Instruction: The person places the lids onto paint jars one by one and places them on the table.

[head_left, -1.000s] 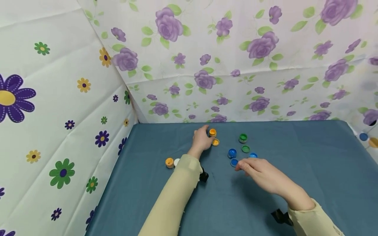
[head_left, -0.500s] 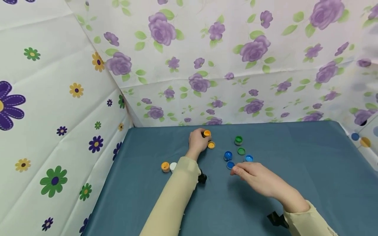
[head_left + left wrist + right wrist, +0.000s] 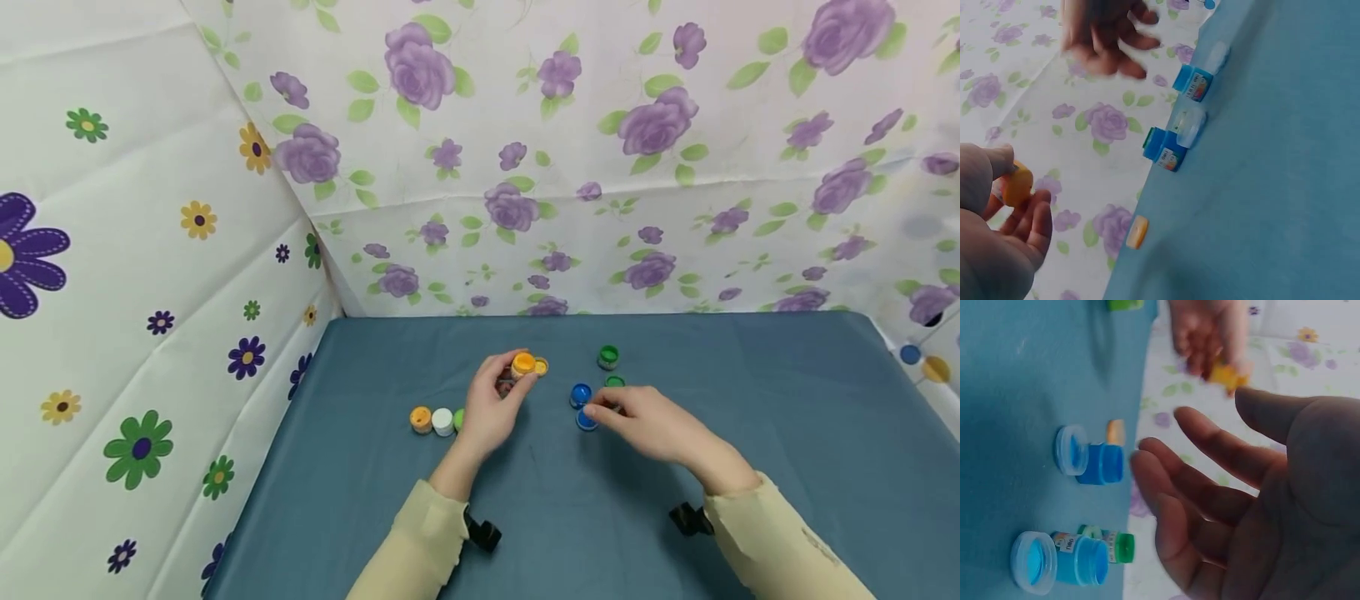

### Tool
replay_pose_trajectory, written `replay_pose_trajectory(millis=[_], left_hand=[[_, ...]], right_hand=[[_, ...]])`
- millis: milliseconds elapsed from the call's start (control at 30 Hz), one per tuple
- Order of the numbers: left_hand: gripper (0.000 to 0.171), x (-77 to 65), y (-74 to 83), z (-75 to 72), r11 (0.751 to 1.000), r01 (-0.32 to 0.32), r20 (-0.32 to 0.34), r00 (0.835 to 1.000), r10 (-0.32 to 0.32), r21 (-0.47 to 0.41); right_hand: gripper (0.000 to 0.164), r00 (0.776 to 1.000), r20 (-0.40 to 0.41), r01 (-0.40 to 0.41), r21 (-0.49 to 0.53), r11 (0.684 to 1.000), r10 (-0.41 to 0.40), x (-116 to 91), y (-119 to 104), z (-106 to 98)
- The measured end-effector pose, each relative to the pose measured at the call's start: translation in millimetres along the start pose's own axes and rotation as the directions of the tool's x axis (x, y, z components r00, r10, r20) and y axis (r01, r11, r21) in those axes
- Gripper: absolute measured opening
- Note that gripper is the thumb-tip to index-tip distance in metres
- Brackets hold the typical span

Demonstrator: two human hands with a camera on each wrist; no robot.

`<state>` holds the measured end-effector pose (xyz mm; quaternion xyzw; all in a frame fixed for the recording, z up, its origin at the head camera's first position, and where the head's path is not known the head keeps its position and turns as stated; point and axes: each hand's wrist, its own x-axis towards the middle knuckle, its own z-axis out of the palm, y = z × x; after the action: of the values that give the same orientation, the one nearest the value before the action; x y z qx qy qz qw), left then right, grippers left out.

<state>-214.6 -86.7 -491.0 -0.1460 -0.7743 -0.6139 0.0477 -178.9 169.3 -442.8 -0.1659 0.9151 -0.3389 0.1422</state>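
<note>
My left hand (image 3: 487, 408) grips an uncapped yellow-orange paint jar (image 3: 522, 365) between thumb and fingers, raised over the table; the left wrist view shows the jar (image 3: 1017, 185) tipped in the grasp. Its yellow lid (image 3: 541, 367) lies on the cloth just behind. Nothing is held by my right hand (image 3: 660, 427), which hovers with loosely bent fingers over a blue lid (image 3: 585, 422). Beside that lid stands an open dark blue jar (image 3: 581, 394). In the right wrist view an open light blue jar (image 3: 1085, 560) and its clear-rimmed lid (image 3: 1034, 562) show; the right hand hides them in the head view.
An open green jar (image 3: 608, 358) stands farther back with its green lid (image 3: 614, 381) in front. At left, capped orange (image 3: 421, 421), white (image 3: 443, 422) and light green (image 3: 459, 418) jars form a row. A flowered curtain (image 3: 450, 217) borders the blue tablecloth (image 3: 787, 417).
My left hand has picked up the yellow-orange jar and brought it nearer, uncovering the light green jar. The right hand has shifted slightly and stays without a hold on anything.
</note>
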Motion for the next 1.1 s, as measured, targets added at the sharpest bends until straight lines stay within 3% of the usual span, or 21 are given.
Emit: replay_pose_trajectory(millis=[133, 267, 467, 533, 667, 867, 1100], left_hand=[[0.042, -12.4, -1.9, -5.2, 0.997, -0.037, 0.004, 0.999, 0.037, -0.061], [0.042, -16.6, -1.9, -5.9, 0.988, -0.054, 0.021, 0.998, 0.057, -0.145], [0.038, -22.0, -1.7, -8.3, 0.974, -0.029, 0.012, 0.999, 0.033, -0.223], [0.039, -23.7, -0.5, -9.8, 0.966, -0.007, 0.012, 1.0, 0.01, -0.257], [0.04, -23.5, 1.9, -12.1, 0.946, 0.027, 0.02, 1.0, -0.022, -0.324], [0.041, -23.6, 0.1, -14.3, 0.938, 0.059, 0.074, 0.997, -0.036, -0.343], [0.042, -25.7, -0.7, -12.8, 0.908, 0.072, 0.125, 0.992, -0.022, -0.412]], right_hand=[[0.03, 0.997, -0.079, 0.004, -0.1, 0.995, -0.012, 34.1, -2.4, 1.2], [0.026, 0.992, -0.12, -0.007, -0.275, 0.961, -0.027, 67.1, -9.9, 4.7], [0.065, 0.998, -0.056, 0.0, -0.466, 0.885, -0.029, 99.9, -13.9, 15.2], [0.07, 0.999, -0.024, 0.017, -0.493, 0.87, -0.033, 106.9, -11.3, 19.4], [0.061, 0.998, 0.041, 0.06, -0.54, 0.84, -0.046, 117.9, -8.6, 23.1], [0.053, 0.995, 0.097, 0.075, -0.586, 0.807, -0.022, 126.7, -14.2, 23.5], [0.056, 0.988, 0.151, 0.069, -0.556, 0.828, 0.019, 132.2, -11.9, 32.7]])
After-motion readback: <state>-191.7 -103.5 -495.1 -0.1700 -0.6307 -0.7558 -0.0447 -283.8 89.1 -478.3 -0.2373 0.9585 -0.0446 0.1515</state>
